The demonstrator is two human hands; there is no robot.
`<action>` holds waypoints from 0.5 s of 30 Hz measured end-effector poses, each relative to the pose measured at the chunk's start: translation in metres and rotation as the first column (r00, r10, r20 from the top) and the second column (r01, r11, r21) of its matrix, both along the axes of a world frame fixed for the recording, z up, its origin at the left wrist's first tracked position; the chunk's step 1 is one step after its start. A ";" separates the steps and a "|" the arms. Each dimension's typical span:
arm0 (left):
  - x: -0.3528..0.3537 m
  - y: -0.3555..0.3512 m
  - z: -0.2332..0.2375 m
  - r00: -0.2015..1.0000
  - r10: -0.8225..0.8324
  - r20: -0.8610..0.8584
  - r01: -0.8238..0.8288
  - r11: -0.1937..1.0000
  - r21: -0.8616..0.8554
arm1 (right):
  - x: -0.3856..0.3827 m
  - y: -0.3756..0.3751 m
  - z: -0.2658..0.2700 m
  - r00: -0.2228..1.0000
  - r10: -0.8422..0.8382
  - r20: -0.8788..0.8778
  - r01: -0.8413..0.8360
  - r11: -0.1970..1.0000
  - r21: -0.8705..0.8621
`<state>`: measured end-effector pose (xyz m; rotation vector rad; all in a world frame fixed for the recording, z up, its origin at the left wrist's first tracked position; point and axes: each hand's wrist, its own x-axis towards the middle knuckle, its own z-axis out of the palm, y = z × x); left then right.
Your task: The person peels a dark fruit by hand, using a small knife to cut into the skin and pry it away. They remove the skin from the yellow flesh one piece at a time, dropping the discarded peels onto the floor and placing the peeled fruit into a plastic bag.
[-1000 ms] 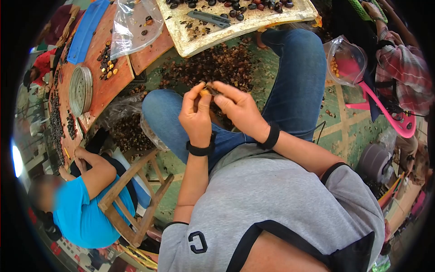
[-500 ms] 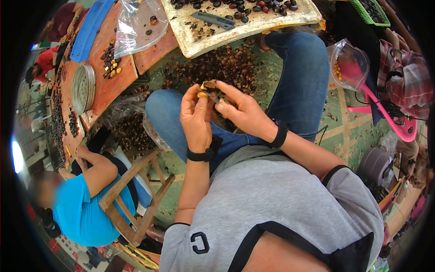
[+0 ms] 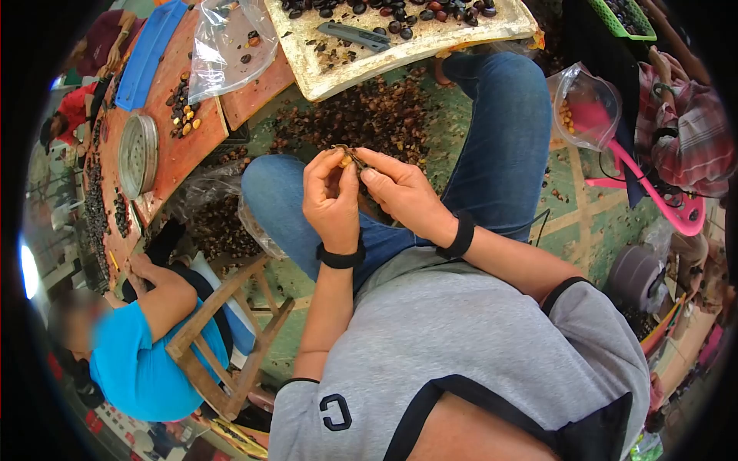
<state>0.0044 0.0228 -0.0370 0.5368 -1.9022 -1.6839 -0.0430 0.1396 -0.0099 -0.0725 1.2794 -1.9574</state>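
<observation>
Over my lap, my left hand point(image 3: 333, 192) pinches a small yellowish nut point(image 3: 346, 160) with dark shell on it. Close beside it, my right hand point(image 3: 401, 190) has its thumb and forefinger closed on a dark piece of the shell point(image 3: 360, 161), touching the nut. The fingertips of both hands nearly meet, and they partly cover the nut. Beyond the hands, a white foam tray point(image 3: 330, 75) bears dark nuts and a grey utility knife point(image 3: 354, 35).
Shell scraps point(image 3: 361, 115) litter the floor below the tray. At the left stand a red table point(image 3: 173, 157), a metal tin point(image 3: 138, 157) and a wooden stool point(image 3: 227, 338) by a person in blue point(image 3: 157, 353). A pink stand with a clear bag point(image 3: 588, 107) is at right.
Both hands have drawn closer together around the nut. The raised right forefinger has come down onto the shell piece. The whole view has shifted slightly.
</observation>
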 end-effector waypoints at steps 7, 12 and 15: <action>-0.004 0.003 0.004 0.996 -0.059 -0.071 0.072 0.976 0.207 | 0.005 -0.002 0.002 0.997 -0.082 -0.004 0.083 0.993 0.082; -0.006 -0.004 0.009 0.986 -0.153 -0.067 0.165 0.836 0.524 | 0.005 0.002 -0.011 0.888 -0.007 -0.459 0.124 0.966 0.226; 0.000 -0.005 0.014 0.992 -0.126 0.010 0.106 0.871 0.480 | 0.005 0.002 -0.016 0.820 0.060 -0.569 0.143 0.941 0.306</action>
